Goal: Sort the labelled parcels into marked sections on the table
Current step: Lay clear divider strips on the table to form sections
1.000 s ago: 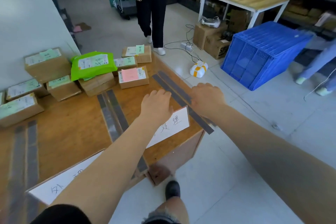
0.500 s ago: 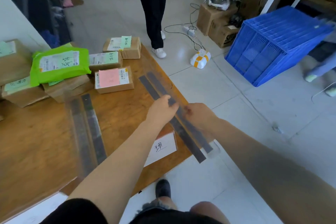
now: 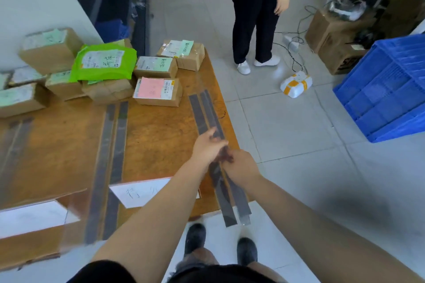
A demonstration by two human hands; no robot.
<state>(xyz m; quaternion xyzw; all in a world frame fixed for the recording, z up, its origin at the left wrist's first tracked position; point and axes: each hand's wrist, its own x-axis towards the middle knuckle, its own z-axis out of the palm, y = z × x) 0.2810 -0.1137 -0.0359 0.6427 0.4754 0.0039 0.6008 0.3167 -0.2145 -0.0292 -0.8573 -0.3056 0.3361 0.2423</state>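
Note:
Labelled parcels crowd the far part of the wooden table: a pink-labelled box, a green-labelled box, another box behind it, a green mailer bag and several boxes at the left. Pairs of grey strips divide the top, one in the middle. White written sheets lie at the front edge. My left hand and my right hand meet on the right grey strip, fingers pinched on it. Its near end overhangs the table's front edge.
A person in black trousers stands just beyond the table's far right corner. On the floor are a white parcel with yellow tape, cables, cardboard boxes and a blue crate. My shoes are at the table's front edge.
My hands went from resting flat on the right strip to pinching it close together. The strip's near end now sticks out past the front edge. My view has tilted down.

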